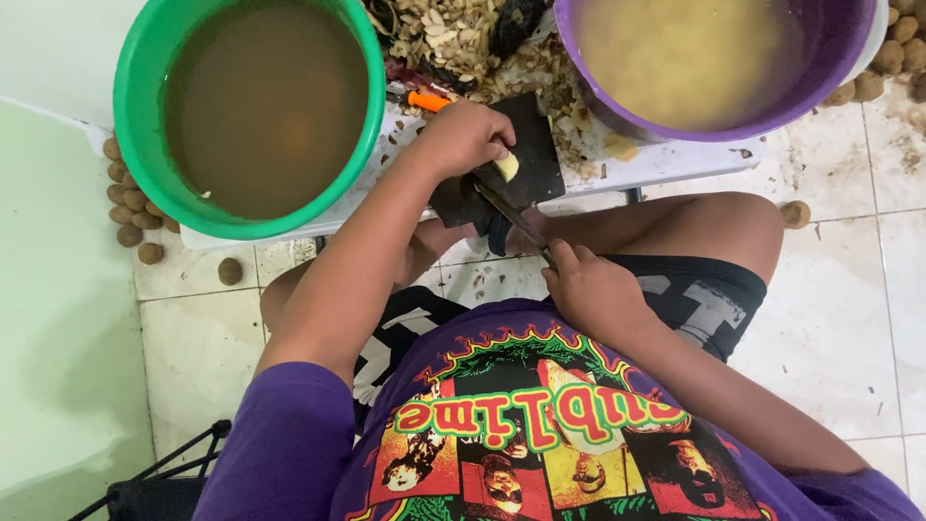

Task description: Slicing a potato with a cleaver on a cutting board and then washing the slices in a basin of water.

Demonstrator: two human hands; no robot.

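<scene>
My left hand (465, 137) presses a pale peeled potato piece (506, 167) onto a small black cutting board (535, 145) on a low white table (656, 166). My right hand (590, 286) grips the handle of a long knife (509, 214), whose blade angles up toward the potato piece. Both hands work just above my bare knees. An orange-handled peeler (426, 100) lies beside the left wrist.
A green basin (249, 108) of brown water stands at the left, a purple basin (714, 60) of cloudy water with peeled potatoes at the right. Peelings (463, 39) pile between them. Unpeeled potatoes (130, 198) lie on the tiled floor at left and at top right (892, 53).
</scene>
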